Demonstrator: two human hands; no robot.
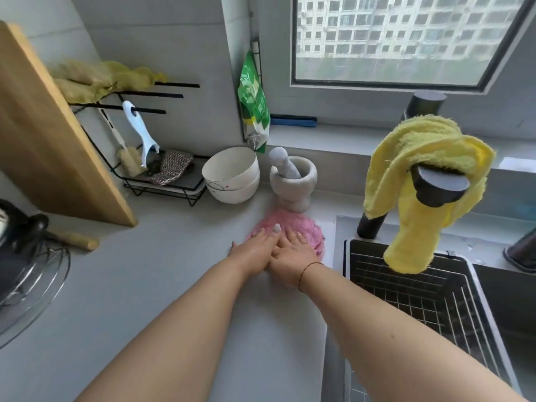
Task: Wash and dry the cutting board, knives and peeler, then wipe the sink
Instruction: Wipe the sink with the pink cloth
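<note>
Both my hands lie flat, fingers straight, on a pink cloth (304,227) spread on the grey counter beside the sink. My left hand (255,248) and my right hand (293,253) overlap slightly at the thumbs. The wooden cutting board (43,134) leans upright against the wall at the left. A white peeler (140,132) hangs from the black wire rack (162,190). A wooden handle (78,240), perhaps a knife's, pokes out at the left; its blade is hidden. The sink (507,297) lies at the right.
A yellow cloth (417,158) drapes over the dark faucet (438,184). A wire drain basket (414,291) sits in the sink. Two stacked white bowls (232,175) and a stone mortar with pestle (293,181) stand behind the pink cloth. A metal lid (32,285) lies far left.
</note>
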